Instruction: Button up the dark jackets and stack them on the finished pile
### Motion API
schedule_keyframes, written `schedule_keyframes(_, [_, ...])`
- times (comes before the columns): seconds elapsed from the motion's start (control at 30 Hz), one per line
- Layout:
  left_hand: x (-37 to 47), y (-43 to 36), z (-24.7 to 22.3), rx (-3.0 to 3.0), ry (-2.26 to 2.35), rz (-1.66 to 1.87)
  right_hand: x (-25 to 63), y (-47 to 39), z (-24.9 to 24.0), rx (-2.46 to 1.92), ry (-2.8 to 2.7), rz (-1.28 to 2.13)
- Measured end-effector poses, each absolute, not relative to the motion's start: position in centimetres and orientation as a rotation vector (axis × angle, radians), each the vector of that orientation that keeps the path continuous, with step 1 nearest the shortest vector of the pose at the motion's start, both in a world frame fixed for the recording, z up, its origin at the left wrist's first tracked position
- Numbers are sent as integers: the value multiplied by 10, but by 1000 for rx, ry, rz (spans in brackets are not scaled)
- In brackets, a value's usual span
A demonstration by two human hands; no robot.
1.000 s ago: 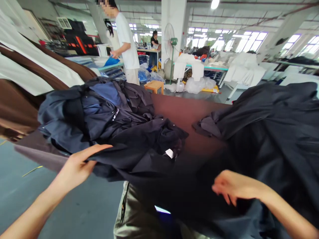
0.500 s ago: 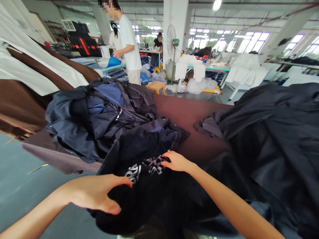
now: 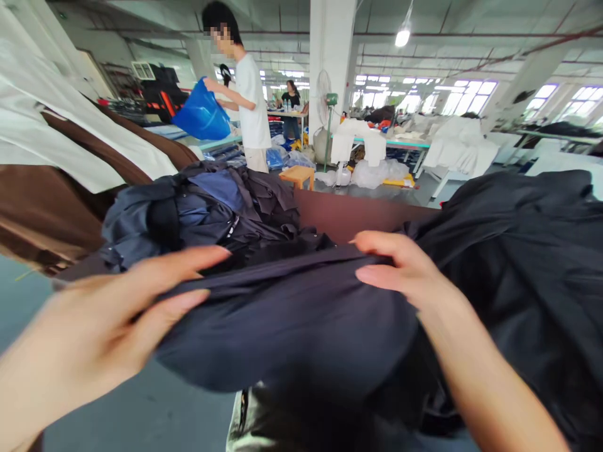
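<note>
A dark navy garment (image 3: 292, 320) is stretched between my hands, lifted in front of me. My left hand (image 3: 136, 307) pinches its left edge between thumb and fingers. At the upper right edge, my right hand (image 3: 405, 270) grips the cloth the same way. Behind the held garment lies a heap of dark garments (image 3: 211, 207) with a blue patch of lining showing. Another pile of black cloth (image 3: 518, 251) is to the right of my right hand. No print shows on the side of the cloth facing me.
The brown table surface (image 3: 348, 216) shows between the two piles. White and brown cloths (image 3: 61, 213) hang at the left. Farther back are a person in a white shirt with a blue bag (image 3: 202, 113), a wooden stool (image 3: 296, 176) and a fan (image 3: 325, 94).
Both hands have taken hold of dark cloth and raised it; the white print is out of sight. My right hand moved up and right. The person behind has lifted and spread the blue bag.
</note>
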State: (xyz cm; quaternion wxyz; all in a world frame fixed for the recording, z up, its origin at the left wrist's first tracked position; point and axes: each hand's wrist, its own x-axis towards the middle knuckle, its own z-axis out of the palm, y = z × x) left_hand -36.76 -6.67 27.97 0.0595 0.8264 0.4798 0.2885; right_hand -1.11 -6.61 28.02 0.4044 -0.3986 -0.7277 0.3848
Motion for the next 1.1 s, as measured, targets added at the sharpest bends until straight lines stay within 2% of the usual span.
schedule_keyframes(0.07, [-348,-64,276,2625,1219,824,10,-94,312,-1083,-1982,830])
schedule_keyframes(0.17, [-324,-54,268,2553,1051,939,16,-128,317,-1083,-2170,1114])
schedule_keyframes(0.3, [-312,-47,267,2339,898,1107,2,-129,261,-999,-1897,1893])
schedule_keyframes(0.37, [-309,-48,271,2299,836,1114,-7,-122,227,-973,-1842,2086])
schedule_keyframes(0.4, [-307,-48,274,2300,814,1115,-12,-119,212,-964,-1904,2046])
schedule_keyframes(0.53, [-302,-49,285,2384,807,1174,-37,-119,171,-888,-2114,1431])
schedule_keyframes(0.63, [-307,-48,291,2505,862,1201,-44,-116,166,-846,-2040,1397])
schedule_keyframes(0.7, [-316,-47,293,2605,907,1087,-35,-106,180,-983,-1878,1363])
schedule_keyframes(0.8, [-324,-41,293,2655,1075,689,-18,-85,226,-1227,-1591,917])
schedule_keyframes(0.87, [-315,-37,292,2592,1081,513,-19,-78,266,-1257,-1649,599])
schedule_keyframes(0.93, [-294,-34,291,2493,931,554,-32,-77,301,-1204,-1846,436])
schedule_keyframes(1.0, [-269,-33,293,2363,729,676,-52,-78,322,-1137,-1984,447])
schedule_keyframes(1.1, [-249,-38,301,2247,640,734,-68,-77,321,-1014,-1961,780])
